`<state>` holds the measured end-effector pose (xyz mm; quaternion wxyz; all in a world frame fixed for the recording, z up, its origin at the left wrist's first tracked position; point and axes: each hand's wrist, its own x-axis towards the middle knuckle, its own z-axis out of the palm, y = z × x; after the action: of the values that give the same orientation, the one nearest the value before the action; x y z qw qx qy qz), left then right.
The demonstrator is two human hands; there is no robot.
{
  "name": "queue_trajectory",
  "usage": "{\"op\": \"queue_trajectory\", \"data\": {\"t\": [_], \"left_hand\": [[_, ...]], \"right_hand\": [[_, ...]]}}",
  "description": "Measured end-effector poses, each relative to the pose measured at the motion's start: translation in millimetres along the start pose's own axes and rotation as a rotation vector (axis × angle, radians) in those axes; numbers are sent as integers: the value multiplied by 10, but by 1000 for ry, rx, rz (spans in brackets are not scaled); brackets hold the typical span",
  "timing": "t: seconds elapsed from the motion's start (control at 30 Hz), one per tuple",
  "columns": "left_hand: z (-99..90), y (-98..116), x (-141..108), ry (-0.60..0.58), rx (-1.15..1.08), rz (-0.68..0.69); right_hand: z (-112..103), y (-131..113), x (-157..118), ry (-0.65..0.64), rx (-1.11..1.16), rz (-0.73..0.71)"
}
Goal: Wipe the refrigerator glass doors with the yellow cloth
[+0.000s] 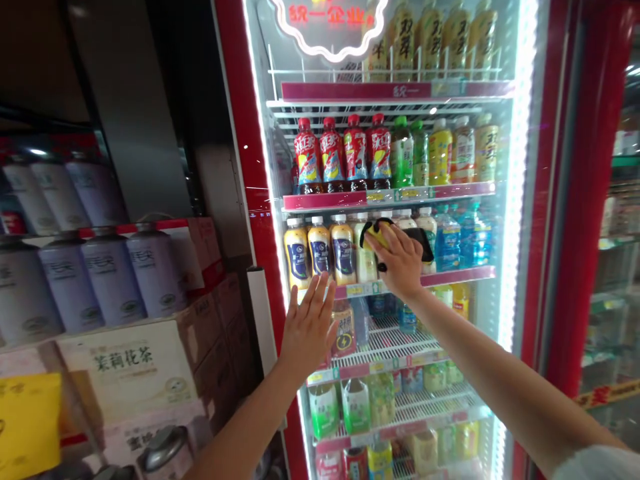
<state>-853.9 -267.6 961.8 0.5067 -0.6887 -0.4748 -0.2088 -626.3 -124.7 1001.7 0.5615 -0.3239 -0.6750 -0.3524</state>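
My right hand (404, 263) is wrapped round a yellow-and-black pad (376, 237), held up in front of a lit drinks fridge (235, 87). Part of the pad lies hidden under my fingers, and its black end sticks out to the right. Behind it stand white-capped bottles on the middle shelf. Lower and to the left, my left hand (306, 327) is open, fingers stretched upward, and holds nothing. It appears to rest flat on the glass front, though contact is hard to tell. Nearest to its fingertips are bottles with dark blue labels (320, 250).
Red-capped bottles (330, 153) line the shelf above. On the left, pale purple canisters (155, 270) stand on stacked cartons (125, 373), with a yellow sign (30, 423) in front. At the right is another red-framed unit (585, 200) with shelves.
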Motion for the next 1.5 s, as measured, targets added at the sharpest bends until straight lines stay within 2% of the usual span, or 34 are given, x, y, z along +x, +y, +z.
{"op": "queue_trajectory", "data": {"t": [0.07, 0.17, 0.23, 0.27, 0.3, 0.33, 0.4, 0.47, 0.5, 0.57, 0.63, 0.7, 0.73, 0.8, 0.87, 0.93, 0.97, 1.03, 1.13, 1.2, 1.27, 1.4, 1.47, 1.5], "left_hand": [[51, 65, 15, -7, -22, 3], [102, 134, 11, -6, -51, 23], [119, 147, 10, 8, -68, 41], [125, 145, 15, 17, -77, 47], [132, 141, 25, 27, -86, 48], [140, 139, 41, 36, -95, 46], [162, 152, 88, 50, -110, 45], [193, 201, 151, 58, -124, 46], [210, 240, 184, 59, -132, 48], [242, 335, 244, 63, -147, 59], [266, 426, 281, 72, -161, 82], [284, 486, 291, 84, -174, 107], [292, 501, 286, 88, -180, 116], [312, 507, 269, 91, -188, 125], [339, 503, 253, 88, -193, 120], [374, 517, 252, 87, -197, 108], [393, 536, 260, 88, -199, 101], [429, 593, 288, 92, -206, 96], [474, 692, 348, 100, -223, 112], [502, 739, 388, 109, -236, 135], [533, 764, 421, 115, -247, 148], [586, 786, 446, 109, -261, 138], [604, 801, 434, 106, -266, 136], [612, 810, 424, 107, -270, 135]], "right_hand": [[17, -141, -306, -27, 11, -63], [-12, -246, -991, -119, 52, -294], [-62, -131, -1282, -178, 72, -465], [-88, -22, -1322, -196, 72, -496], [-109, 103, -1291, -200, 61, -466], [-122, 226, -1199, -187, 39, -370], [-115, 396, -924, -107, -21, -65], [-71, 398, -704, -7, -62, 181], [-45, 339, -672, 15, -62, 222], [-9, 175, -805, -5, -30, 151], [-20, 79, -1138, -96, 15, -30], [-77, 167, -1498, -183, 37, -171], [-112, 286, -1628, -206, 35, -172], [-168, 613, -1718, -154, 6, -33], [-174, 907, -1601, 3, -33, 194], [-128, 1002, -1413, 140, -57, 354], [-96, 952, -1345, 167, -60, 383], [-40, 701, -1322, 105, -50, 337], [-17, 288, -1478, -92, -6, 101], [-45, 245, -1526, -178, 11, 2], [-96, 452, -1448, -166, -15, 63], [-164, 1128, -1275, 36, -86, 357], [-137, 1261, -1411, 135, -103, 462], [-111, 1237, -1538, 176, -116, 514]]}}
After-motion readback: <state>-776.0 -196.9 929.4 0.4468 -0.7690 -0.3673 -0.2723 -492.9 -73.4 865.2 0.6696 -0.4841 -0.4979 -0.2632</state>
